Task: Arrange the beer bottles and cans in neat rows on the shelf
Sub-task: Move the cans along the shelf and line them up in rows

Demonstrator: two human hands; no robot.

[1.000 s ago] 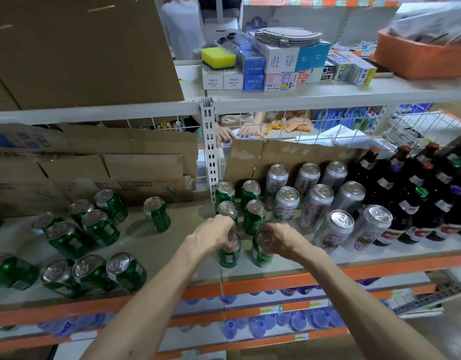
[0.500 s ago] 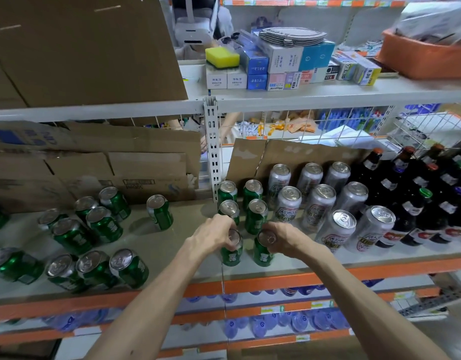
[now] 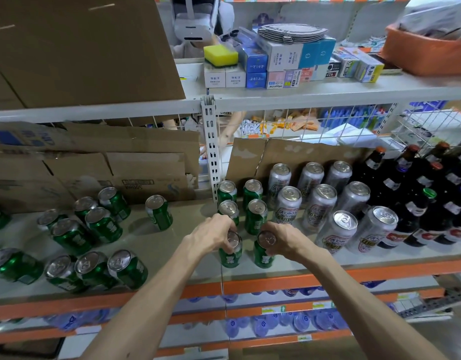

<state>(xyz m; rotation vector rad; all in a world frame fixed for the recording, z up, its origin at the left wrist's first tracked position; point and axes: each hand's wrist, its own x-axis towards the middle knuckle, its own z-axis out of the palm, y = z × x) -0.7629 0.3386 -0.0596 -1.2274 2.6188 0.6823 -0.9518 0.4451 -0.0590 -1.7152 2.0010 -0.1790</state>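
Front pair, lower centre, at shelf (image 3: 169,237) edge. Left grip (image 3: 213,237) clasps left can (image 3: 230,257) by its top; right grip (image 3: 285,239) clasps right can (image 3: 262,258). Best practice: seat both upright, in line with green columns (image 3: 255,216) behind.

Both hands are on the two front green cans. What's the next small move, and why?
Probably release both: the left hand grips the left front can, the right hand the right front can, and both stand upright on the shelf, roughly in line with the green columns behind. That frees them for the lone green can at left.
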